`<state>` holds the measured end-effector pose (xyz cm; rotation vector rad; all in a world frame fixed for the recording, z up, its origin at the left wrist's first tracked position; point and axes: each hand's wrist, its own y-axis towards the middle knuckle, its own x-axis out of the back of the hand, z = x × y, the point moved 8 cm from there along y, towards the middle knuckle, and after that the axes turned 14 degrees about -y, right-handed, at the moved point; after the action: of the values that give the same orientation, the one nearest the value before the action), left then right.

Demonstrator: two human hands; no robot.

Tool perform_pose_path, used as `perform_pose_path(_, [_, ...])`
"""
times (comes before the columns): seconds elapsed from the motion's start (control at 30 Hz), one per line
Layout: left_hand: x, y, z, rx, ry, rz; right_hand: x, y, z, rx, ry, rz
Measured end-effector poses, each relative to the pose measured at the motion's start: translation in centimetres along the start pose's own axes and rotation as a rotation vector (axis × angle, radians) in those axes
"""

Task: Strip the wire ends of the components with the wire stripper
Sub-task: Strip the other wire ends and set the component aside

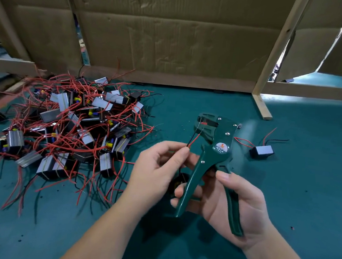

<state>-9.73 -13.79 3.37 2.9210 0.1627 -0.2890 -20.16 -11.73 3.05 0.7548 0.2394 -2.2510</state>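
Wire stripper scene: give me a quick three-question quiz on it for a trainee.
1. True or false: the right hand grips the handles of the wire stripper.
2. Where does the pile of components lie? A: to the left of the hands. B: to the right of the hands. C: inside a box.
3. Fill in: the left hand pinches a red wire and a ___ one.
Key: 1 true; 2 A; 3 black.
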Motion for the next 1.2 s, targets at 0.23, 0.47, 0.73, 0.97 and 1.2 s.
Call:
perform_pose_path(0.23, [0.3, -0.2, 1.4, 0.225, -0.278, -0.074, -0.1, 0.1, -0.4, -0.018, -0.049, -0.001])
perform_pose_path(0.47, [1.4, 0.7, 0.9, 0.169, -0.615, -0.158, 0.0, 0.0, -0.2, 0.01, -0.086, -0.051])
perform_pose_path(0.73, [2.4, 0.4, 2.3, 0.322, -0.566, -0.283, 0.7, -0.4, 0.4, -0.037, -0.094, -0.059])
perform_pose_path(0.97, [4.0, 1.0, 0.9, 0.199, -0.41, -0.312, 1.4, -1.0, -0.9, -0.197, -0.169, -0.051])
perform_pose_path(1.2, [3.9, 0.8, -0.5, 0.073, -0.327, -0.248, -0.2, -1.0, -1.4, -0.225, -0.125, 0.088])
